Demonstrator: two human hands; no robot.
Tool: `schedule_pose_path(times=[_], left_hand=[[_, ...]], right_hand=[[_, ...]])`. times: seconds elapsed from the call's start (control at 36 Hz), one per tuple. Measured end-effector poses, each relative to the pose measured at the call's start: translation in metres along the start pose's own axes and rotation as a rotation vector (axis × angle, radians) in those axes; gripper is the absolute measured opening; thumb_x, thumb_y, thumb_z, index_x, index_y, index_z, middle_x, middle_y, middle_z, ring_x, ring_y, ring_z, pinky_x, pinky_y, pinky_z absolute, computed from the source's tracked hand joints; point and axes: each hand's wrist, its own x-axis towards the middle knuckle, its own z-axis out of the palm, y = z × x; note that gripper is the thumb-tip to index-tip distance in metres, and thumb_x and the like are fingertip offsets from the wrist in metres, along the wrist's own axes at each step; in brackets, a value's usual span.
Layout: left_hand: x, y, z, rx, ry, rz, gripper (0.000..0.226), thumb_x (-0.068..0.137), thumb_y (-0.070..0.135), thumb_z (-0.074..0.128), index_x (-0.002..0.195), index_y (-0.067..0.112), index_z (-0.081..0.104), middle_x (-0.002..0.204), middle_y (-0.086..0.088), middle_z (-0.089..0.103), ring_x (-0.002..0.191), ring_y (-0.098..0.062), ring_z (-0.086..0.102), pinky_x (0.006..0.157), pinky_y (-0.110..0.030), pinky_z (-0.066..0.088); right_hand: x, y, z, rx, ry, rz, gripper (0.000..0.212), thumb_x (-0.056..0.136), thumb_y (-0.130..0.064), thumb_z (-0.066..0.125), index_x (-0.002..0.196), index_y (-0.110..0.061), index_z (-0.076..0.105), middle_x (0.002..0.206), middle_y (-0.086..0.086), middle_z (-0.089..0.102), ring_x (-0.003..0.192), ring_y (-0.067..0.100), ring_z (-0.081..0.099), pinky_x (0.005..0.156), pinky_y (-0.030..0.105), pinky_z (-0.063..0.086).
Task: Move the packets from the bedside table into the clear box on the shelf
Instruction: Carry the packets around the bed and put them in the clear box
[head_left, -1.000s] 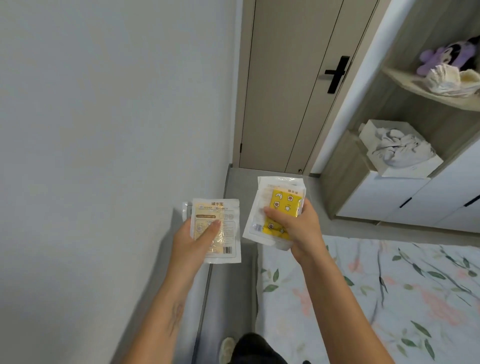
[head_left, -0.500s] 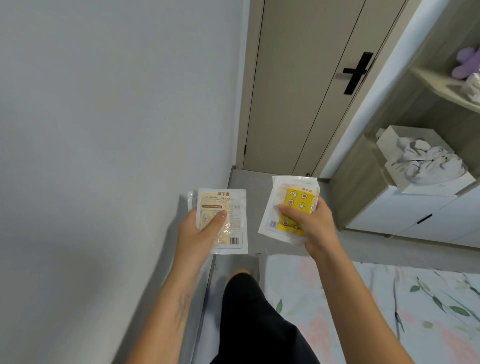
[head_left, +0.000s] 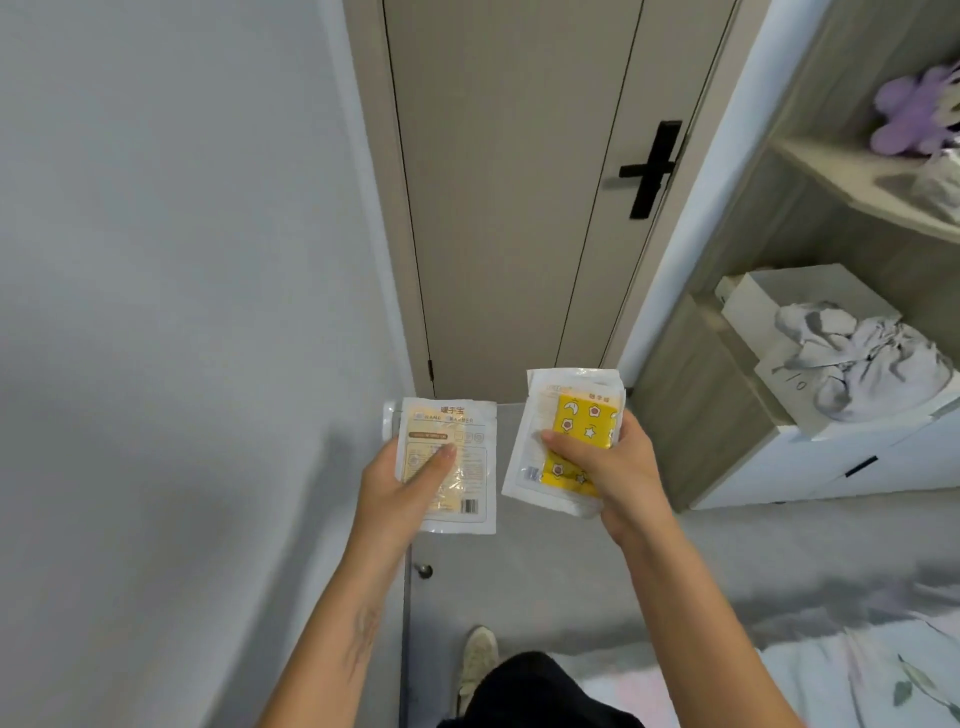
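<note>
Smooth door (head_left: 509, 197) behind; hands grip glossy flat packets (head_left: 566, 441).

Glossy plastic packets (head_left: 457, 467) are catching the light, while the door (head_left: 509, 182) is showing a smooth matt finish, its handle (head_left: 652, 169) matt black, the shelf (head_left: 852, 187) pale woodgrain, and crumpled grey cloth (head_left: 878, 364) looking soft.

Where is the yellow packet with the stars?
The yellow packet is in the right hand, mid-frame, in front of the door, beside the shelf unit.
</note>
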Motion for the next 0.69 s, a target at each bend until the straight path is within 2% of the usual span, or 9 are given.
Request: schedule_pose_path(times=[0.08, 0.25, 0.36, 0.47, 0.61, 0.69], left_hand=[[0.056, 0.015, 0.026, 0.02, -0.026, 0.006, 0.011, 0.087, 0.018, 0.067, 0.093, 0.027, 0.066, 0.081, 0.014, 0.073, 0.072, 0.003, 0.069, 0.055, -0.01, 0.05], [0.129, 0.038, 0.088, 0.061, -0.137, 0.017, 0.011, 0.088, 0.018, 0.067, 0.095, 0.026, 0.068, 0.09, 0.01, 0.074, 0.08, -0.003, 0.071, 0.059, -0.013, 0.053], [0.169, 0.053, 0.134, 0.07, -0.222, 0.012, 0.015, 0.088, 0.022, 0.066, 0.103, 0.025, 0.068, 0.094, 0.009, 0.075, 0.084, -0.005, 0.071, 0.064, -0.016, 0.055], [0.207, 0.065, 0.185, 0.084, -0.343, -0.006, 0.013, 0.089, 0.02, 0.065, 0.101, 0.024, 0.068, 0.093, 0.008, 0.075, 0.084, -0.007, 0.071, 0.065, -0.018, 0.056], [0.258, 0.069, 0.252, 0.092, -0.462, -0.034, 0.011, 0.089, 0.013, 0.064, 0.093, 0.022, 0.067, 0.078, 0.013, 0.075, 0.072, -0.001, 0.07, 0.055, -0.013, 0.051], [0.292, 0.07, 0.295, 0.104, -0.525, -0.06, 0.01, 0.089, 0.013, 0.065, 0.092, 0.021, 0.068, 0.078, 0.012, 0.075, 0.072, -0.003, 0.071, 0.055, -0.014, 0.052]], right_hand=[[0.049, -0.024, -0.007, 0.023, 0.054, -0.028, 0.045, 0.068, -0.001, 0.082, 0.104, -0.016, 0.059, 0.094, 0.002, 0.07, 0.078, 0.015, 0.069, 0.061, 0.025, 0.056], [0.114, -0.057, -0.035, 0.054, 0.156, -0.054, 0.045, 0.067, 0.0, 0.081, 0.104, -0.014, 0.059, 0.091, 0.001, 0.07, 0.078, 0.016, 0.068, 0.061, 0.026, 0.057], [0.147, -0.071, -0.062, 0.084, 0.242, -0.064, 0.044, 0.067, 0.0, 0.082, 0.1, -0.017, 0.059, 0.087, 0.0, 0.071, 0.075, 0.015, 0.069, 0.059, 0.025, 0.056], [0.179, -0.076, -0.091, 0.116, 0.356, -0.06, 0.046, 0.067, -0.001, 0.082, 0.105, -0.013, 0.059, 0.091, 0.003, 0.071, 0.078, 0.017, 0.069, 0.062, 0.027, 0.056], [0.228, -0.075, -0.123, 0.159, 0.463, -0.022, 0.045, 0.067, 0.0, 0.082, 0.105, -0.007, 0.061, 0.091, 0.01, 0.071, 0.072, 0.019, 0.069, 0.054, 0.026, 0.055], [0.266, -0.083, -0.143, 0.18, 0.496, -0.018, 0.045, 0.066, 0.0, 0.082, 0.106, -0.005, 0.061, 0.091, 0.012, 0.072, 0.072, 0.021, 0.07, 0.054, 0.027, 0.055]])
